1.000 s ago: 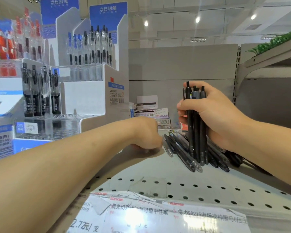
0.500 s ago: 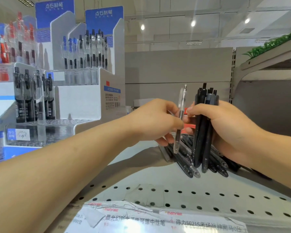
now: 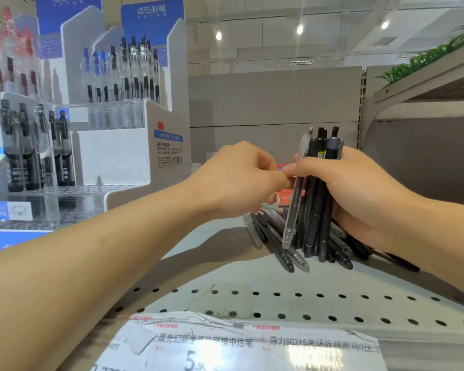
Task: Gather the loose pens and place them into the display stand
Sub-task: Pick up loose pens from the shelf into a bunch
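Now joined, translucent pen [image 3: 295,194] stands beside black bundle [image 3: 319,199].

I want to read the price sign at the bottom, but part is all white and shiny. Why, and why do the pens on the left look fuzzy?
In the head view, ceiling lights glare off the plastic-covered price label, washing out some print; the display stand and its pens sit near the wide-angle edge, blurred and stretched; the left hand casts a soft shadow on the shelf.
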{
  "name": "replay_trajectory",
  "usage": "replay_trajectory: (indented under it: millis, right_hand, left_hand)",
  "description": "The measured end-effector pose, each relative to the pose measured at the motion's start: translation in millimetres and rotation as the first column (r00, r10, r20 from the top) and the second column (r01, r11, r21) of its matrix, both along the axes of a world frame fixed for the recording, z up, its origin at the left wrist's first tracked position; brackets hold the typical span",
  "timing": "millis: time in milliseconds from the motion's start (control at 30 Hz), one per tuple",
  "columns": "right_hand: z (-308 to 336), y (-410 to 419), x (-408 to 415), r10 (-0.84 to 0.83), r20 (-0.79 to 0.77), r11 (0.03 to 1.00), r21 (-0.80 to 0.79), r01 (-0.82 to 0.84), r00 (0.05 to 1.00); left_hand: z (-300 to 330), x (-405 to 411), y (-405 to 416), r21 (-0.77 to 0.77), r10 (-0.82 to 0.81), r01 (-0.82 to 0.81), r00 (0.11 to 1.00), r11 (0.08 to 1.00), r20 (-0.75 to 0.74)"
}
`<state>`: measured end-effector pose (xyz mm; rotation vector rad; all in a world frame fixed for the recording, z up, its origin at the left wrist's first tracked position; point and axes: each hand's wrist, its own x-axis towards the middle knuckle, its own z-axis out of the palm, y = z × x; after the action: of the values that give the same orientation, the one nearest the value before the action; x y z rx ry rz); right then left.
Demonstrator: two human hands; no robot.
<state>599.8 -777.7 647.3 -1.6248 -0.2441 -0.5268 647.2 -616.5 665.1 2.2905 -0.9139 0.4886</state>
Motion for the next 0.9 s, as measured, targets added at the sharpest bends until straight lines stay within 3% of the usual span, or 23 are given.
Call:
replay_trajectory:
  millis: [100, 200, 267, 567, 667, 733, 833, 900]
  right_hand:
    - [0.4, 0.7, 0.7, 0.025, 0.014, 0.997, 0.073, -0.026, 1.0]
    - [0.7, 0.9, -0.1, 0.036, 0.027, 0.994, 0.106, -0.039, 0.999]
    - [1.2, 1.3, -1.3, 0.045, 0.036, 0.994, 0.1, -0.048, 0.998]
    - [-0.2, 1.5, -2.6, 0.084, 0.003, 0.996, 0.006, -0.084, 0.996]
    - [-0.4, 1.0, -1.6, 0.085, -0.015, 0.996, 0.0, -0.085, 0.996]
    - [-0.4, 0.5, -0.8, 0.09, -0.022, 0.996, 0.018, -0.089, 0.996]
    - [0.0, -0.8, 0.7, 0.087, -0.025, 0.996, 0.04, -0.086, 0.996]
    - [0.3, -2.8, 2.1, 0.071, -0.024, 0.997, 0.042, -0.07, 0.997]
  left_hand:
    - [-5.4, 9.1, -0.4, 0.196, 0.119, -0.139, 0.987, 0.971, 0.109]
    - [-12.9, 12.6, 1.3, 0.447, 0.193, -0.206, 0.978, 0.87, 0.076]
    - [-17.4, 12.9, 0.4, 0.536, 0.22, -0.206, 0.975, 0.819, 0.039]
    - [-18.7, 22.7, 0.9, 0.573, 0.334, -0.289, 0.942, 0.767, 0.027]
    - [-13.7, 31.0, 9.1, 0.523, 0.382, -0.355, 0.922, 0.775, 0.059]
    - [-10.5, 34.3, 13.0, 0.399, 0.368, -0.334, 0.93, 0.854, -0.011]
    - [-6.7, 30.7, 11.2, 0.051, 0.18, -0.174, 0.958, 0.984, -0.225]
    - [-4.3, 23.0, 6.7, -0.14, -0.014, -0.027, 0.959, 0.99, -0.282]
